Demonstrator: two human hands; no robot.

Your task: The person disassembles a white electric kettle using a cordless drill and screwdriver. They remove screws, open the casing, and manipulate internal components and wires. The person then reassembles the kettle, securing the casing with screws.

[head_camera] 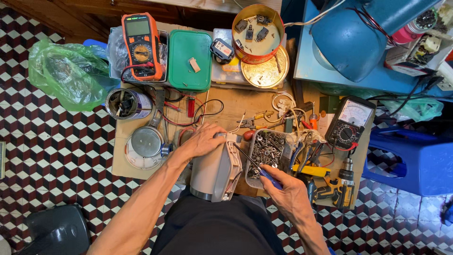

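Beige appliance point(214, 172) between both hands, screwdriver point(257, 166) in right.

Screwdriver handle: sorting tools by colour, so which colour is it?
Blue, best seen in the head view: screwdriver in the right hand.

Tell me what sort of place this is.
Probably a small electrical repair bench: an orange digital multimeter, an analog meter, and a tray of screws crowd a cardboard-topped table.

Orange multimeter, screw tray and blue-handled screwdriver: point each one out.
Orange multimeter point(141, 45): head view, on its dial.
Screw tray point(267, 150): head view, on the screws inside.
Blue-handled screwdriver point(271, 178): head view, on the handle in the right hand point(289, 196).
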